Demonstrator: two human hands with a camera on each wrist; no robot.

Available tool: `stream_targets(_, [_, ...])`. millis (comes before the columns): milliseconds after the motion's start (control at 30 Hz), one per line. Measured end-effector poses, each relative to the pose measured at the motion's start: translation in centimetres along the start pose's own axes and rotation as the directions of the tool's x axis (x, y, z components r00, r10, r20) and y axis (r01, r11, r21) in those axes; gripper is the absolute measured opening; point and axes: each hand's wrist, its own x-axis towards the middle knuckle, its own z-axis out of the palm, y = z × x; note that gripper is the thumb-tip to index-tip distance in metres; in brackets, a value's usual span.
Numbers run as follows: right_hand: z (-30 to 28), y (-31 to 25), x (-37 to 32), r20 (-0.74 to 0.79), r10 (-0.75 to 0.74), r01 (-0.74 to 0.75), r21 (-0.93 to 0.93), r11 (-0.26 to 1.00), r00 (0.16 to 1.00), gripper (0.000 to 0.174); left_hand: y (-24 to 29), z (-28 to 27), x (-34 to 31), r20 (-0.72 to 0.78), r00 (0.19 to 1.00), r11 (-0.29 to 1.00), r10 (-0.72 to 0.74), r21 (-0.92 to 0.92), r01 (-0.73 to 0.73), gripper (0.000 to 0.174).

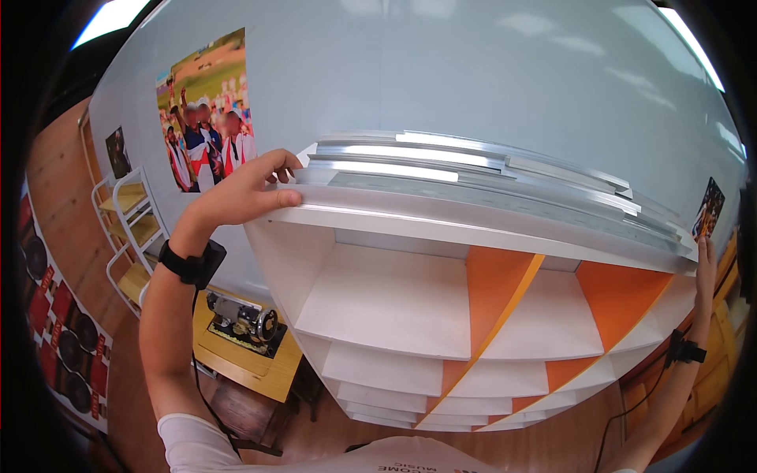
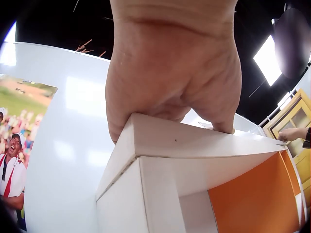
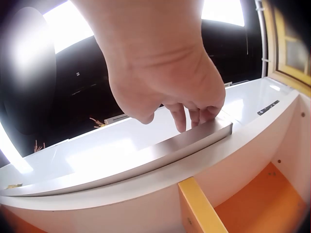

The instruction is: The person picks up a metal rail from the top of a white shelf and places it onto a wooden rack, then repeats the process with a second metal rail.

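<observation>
Shelf unit (image 1: 394, 296) between left hand (image 1: 246, 189) and right hand (image 1: 706, 268) (arms (image 1: 169, 323) spread wide).

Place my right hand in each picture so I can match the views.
Head: right hand at the far right, by the shelf's right end.
Left wrist: right hand, small, at the right edge, slightly below mid-height.
Right wrist: right hand, large, upper centre, fingers at a metal strip.
Shared landmark: the white shelf with orange panels.
</observation>
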Motion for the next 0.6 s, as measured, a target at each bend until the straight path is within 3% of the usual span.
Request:
stream_targets(133, [0.4,2.3,0.4,-0.014,0.005,-0.006,-0.098,0.995,1.000,0.054,-0.1,0.1,0.0,-0.014,1.000,1.000,0.004,0.004,-0.004,0.052])
stream_targets(233, [0.4,0.8,-1.6,0.173,0.107,-0.114,0.028,0.993,0.979,0.050,0.2,0.2,0.0,-0.026,0.999,0.999,0.041,-0.004,-0.041,0.052])
stream_targets(333, [0.8,-0.7,-2.5,0.148,0.128,-0.133,0.024,0.991,0.981,0.050,1.6,0.4,0.0,-0.092,0.989,0.994,0.111,0.003,-0.112,0.045])
stream_targets(433, [0.8,1.0,-1.3,0.143,0.055,-0.055,-0.003,0.998,0.988,0.048,3.4,0.5,0.5,-0.118,0.974,0.966,0.195,0.197,-0.169,0.033])
stream_targets(533, [1.3,1.5,-1.3,0.033,0.008,-0.008,0.005,1.000,0.999,0.047,4.9,1.2,1.1,-0.059,0.969,0.872,0.238,0.452,-0.187,0.025])
stream_targets(600, [1.1,0.2,-1.8,0.109,0.037,-0.036,-0.016,0.999,0.993,0.047,5.5,1.8,1.5,-0.049,0.976,0.905,0.214,0.386,-0.179,0.025])
